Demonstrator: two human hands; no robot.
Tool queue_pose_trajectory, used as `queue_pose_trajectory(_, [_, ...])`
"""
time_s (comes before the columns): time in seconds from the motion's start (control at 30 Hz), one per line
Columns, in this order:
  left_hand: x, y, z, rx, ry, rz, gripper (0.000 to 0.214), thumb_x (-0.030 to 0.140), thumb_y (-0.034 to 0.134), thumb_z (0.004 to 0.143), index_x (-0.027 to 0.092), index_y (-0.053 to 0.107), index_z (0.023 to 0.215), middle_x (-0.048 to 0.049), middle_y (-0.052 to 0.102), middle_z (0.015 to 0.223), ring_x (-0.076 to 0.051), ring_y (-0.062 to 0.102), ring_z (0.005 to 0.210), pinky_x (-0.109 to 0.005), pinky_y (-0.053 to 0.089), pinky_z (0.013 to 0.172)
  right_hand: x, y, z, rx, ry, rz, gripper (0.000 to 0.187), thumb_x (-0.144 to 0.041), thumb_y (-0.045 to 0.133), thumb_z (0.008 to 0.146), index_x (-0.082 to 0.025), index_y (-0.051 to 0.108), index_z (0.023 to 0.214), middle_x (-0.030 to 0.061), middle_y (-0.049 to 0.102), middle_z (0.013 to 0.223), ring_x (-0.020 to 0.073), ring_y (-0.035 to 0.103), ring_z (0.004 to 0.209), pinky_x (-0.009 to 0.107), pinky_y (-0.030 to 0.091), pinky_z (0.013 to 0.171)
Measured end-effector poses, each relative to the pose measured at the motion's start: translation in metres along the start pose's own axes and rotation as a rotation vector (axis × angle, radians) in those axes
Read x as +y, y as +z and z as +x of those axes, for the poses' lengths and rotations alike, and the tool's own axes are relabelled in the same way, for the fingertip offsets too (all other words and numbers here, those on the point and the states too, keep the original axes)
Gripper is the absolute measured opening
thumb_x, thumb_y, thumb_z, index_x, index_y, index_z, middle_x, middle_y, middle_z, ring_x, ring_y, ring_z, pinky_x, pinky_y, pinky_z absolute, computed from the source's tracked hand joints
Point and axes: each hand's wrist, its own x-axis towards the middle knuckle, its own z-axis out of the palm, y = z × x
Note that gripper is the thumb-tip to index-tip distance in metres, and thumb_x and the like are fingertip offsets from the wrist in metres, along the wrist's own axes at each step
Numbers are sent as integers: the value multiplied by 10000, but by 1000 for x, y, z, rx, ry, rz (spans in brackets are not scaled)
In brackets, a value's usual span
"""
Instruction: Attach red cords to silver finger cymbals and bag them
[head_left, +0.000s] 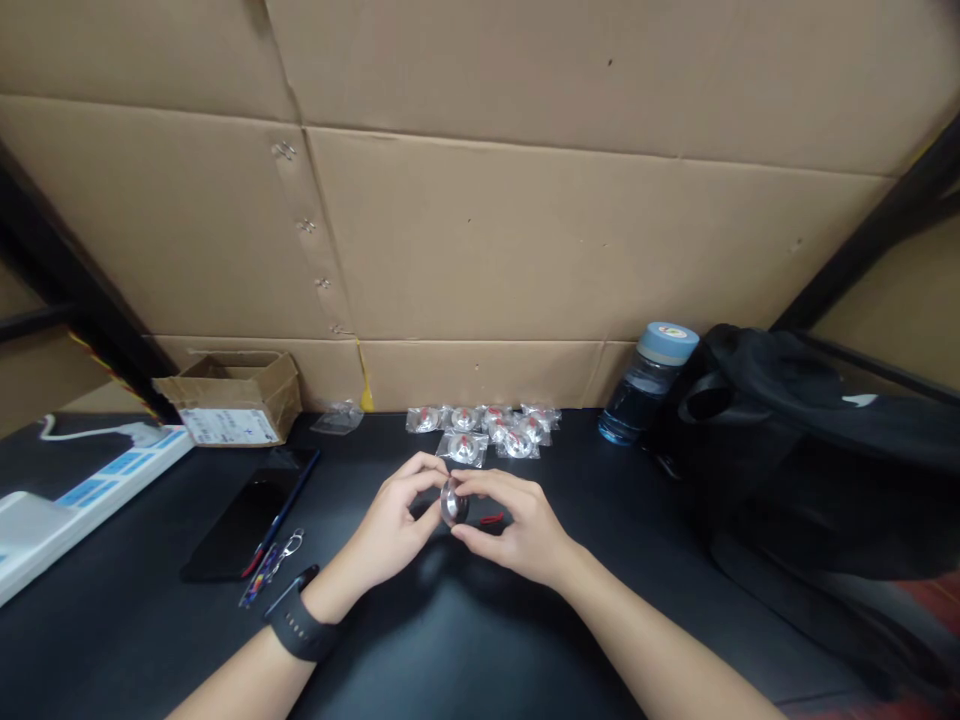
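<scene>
A small round piece of shiny metal [454,502] is held up on edge between my two hands, a little above the black tabletop. My left hand [401,520], with a dark watch on its wrist, pinches it from the left with thumb and fingers. From the other side, the fingertips and thumb of my right hand [517,525] close round it. Something small and red [491,519] shows in the gap between the right thumb and forefinger; whether it joins the metal piece I cannot tell. Beyond my hands lie several clear plastic bags [463,447] holding round metal pieces with red parts.
At the left are a small open cardboard box [232,400], a white power strip [120,480], a black phone [247,520], a pen [289,505] and a keyring [271,568]. A water bottle [645,385] and black backpack [810,450] stand right. Cardboard [480,240] walls the back.
</scene>
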Motion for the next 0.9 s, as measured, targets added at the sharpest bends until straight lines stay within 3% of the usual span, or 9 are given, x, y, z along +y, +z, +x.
queue_pose_trajectory(0.27, [3,0,-2,2,43,164,124,145,594,901,205,701,919,-55,587,1069,-191,601,998,-294,472,878,2,4,-1,1,-37,-6,329,-225,812,805,-240,703,1115,82,749,1235,222,727,1109,336,579,991])
queue_pose_trajectory(0.5, [3,-2,-2,52,29,116,99,248,619,946,221,712,921,-45,597,1072,-180,619,998,-293,475,920,3,1,-1,14,41,-45,301,-252,806,811,-253,710,1097,87,752,1231,248,726,1125,373,588,983])
queue_pose_trajectory(0.7, [1,-1,-1,37,27,92,97,220,618,938,222,715,923,-44,604,1071,-179,624,997,-294,483,926,7,3,-4,-1,83,-7,330,-267,820,805,-259,713,1117,79,743,1260,253,722,1153,373,573,1025])
queue_pose_trajectory(0.9, [3,1,-1,1,34,86,109,168,596,929,200,696,903,-48,606,1049,-176,618,974,-287,485,902,9,6,-6,-9,137,7,397,-342,833,810,-257,702,1175,71,758,1223,226,760,1022,318,614,886])
